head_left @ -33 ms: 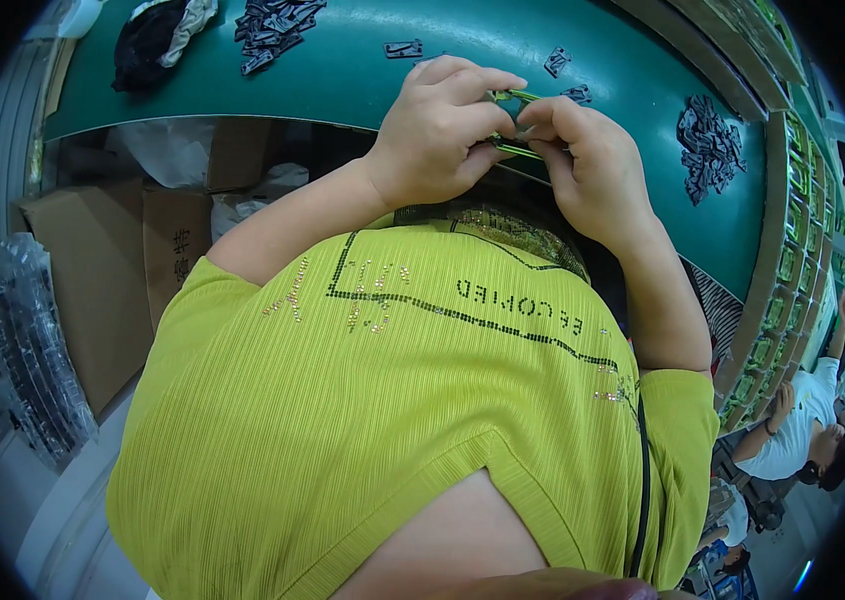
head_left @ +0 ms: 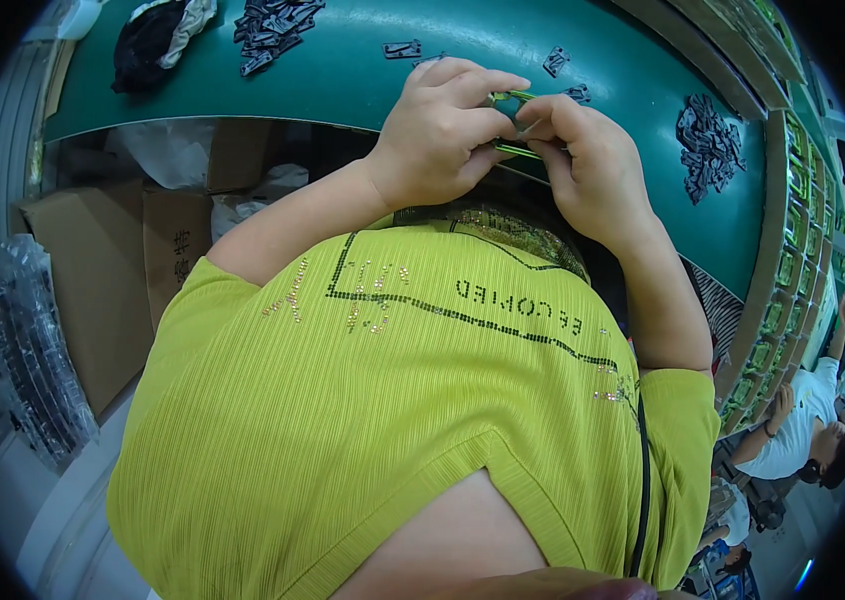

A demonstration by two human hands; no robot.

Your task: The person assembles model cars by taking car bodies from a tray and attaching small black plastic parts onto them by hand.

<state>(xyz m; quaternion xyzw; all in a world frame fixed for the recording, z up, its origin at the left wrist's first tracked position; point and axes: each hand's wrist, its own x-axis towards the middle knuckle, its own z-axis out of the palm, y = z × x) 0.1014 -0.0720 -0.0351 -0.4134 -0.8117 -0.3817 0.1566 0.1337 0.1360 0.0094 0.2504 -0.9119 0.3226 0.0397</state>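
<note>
Over the near edge of the green worktop (head_left: 343, 70), the left hand (head_left: 438, 135) and right hand (head_left: 593, 165) pinch a thin green part (head_left: 515, 150) together between their fingertips, steadying it, with dark pieces (head_left: 708, 140) heaped toward the right edge

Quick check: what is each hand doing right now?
Left hand: closed, pinching the thin green piece.
Right hand: closed on the same green piece.
</note>
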